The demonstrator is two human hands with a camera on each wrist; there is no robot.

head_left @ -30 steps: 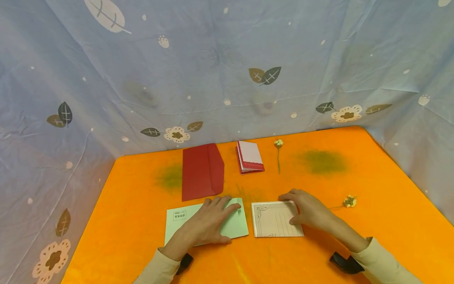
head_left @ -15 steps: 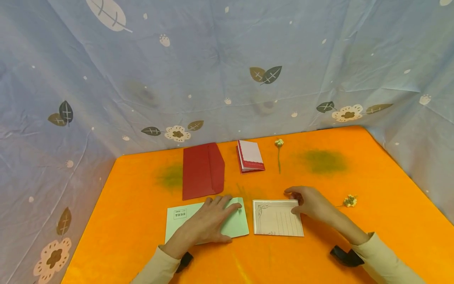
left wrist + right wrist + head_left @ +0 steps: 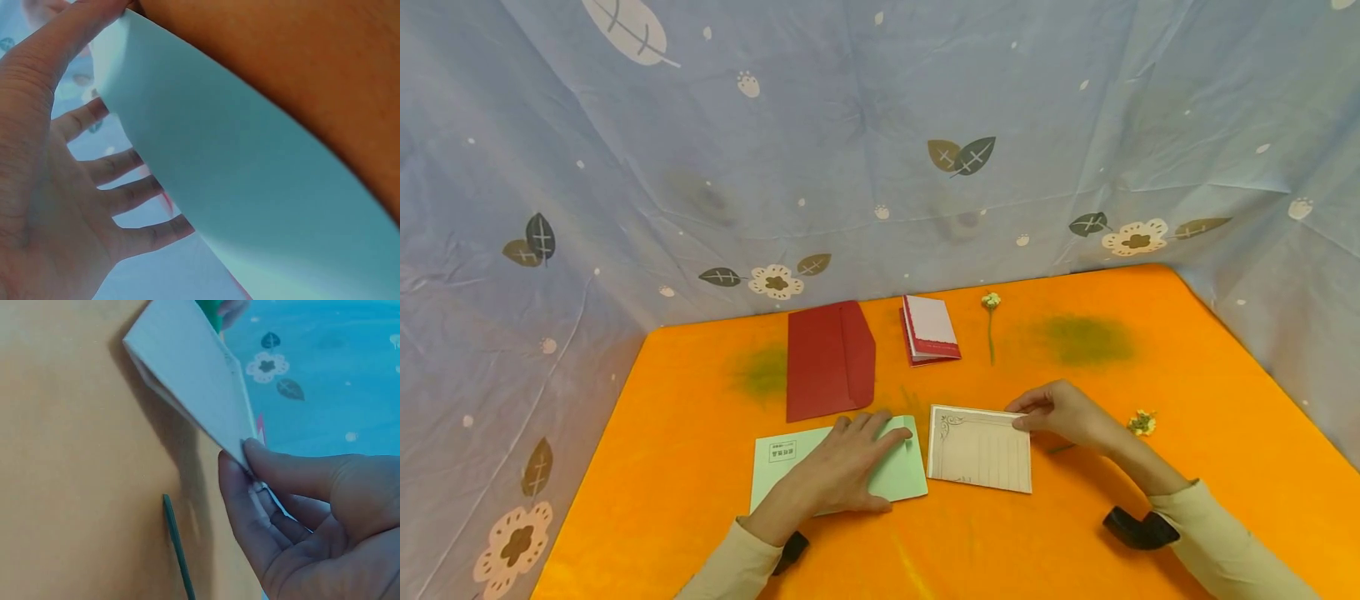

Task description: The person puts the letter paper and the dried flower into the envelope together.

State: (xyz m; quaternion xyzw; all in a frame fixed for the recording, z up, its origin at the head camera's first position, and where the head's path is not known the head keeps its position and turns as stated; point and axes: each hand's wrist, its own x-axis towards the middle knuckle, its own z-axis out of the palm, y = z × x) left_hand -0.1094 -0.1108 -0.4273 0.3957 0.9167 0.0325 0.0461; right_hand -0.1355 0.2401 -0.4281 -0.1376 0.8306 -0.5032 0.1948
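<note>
In the head view, my left hand [image 3: 841,475] rests on a pale green envelope [image 3: 901,475], its fingers spread and fairly straight. The left wrist view shows the fingertips at one edge of the envelope [image 3: 244,162]. With thumb and fingers, my right hand [image 3: 1070,417] pinches the upper right corner of a cream lined card [image 3: 981,454] with a scroll border. That card is tilted up off the table; in the right wrist view the card [image 3: 187,369] shows more than one layer at its edge.
A red envelope [image 3: 820,367] lies behind the green one. Right of it are a folded pink-and-white card [image 3: 932,329] and a small flower [image 3: 990,321]. Another flower [image 3: 1142,423] lies beyond my right wrist, its stem [image 3: 177,544] under the hand. A patterned cloth [image 3: 880,167] surrounds the orange table [image 3: 685,467].
My right hand has moved from the card's right side to its upper right corner and lifted it, turning it slightly. My left hand has stayed on the green envelope.
</note>
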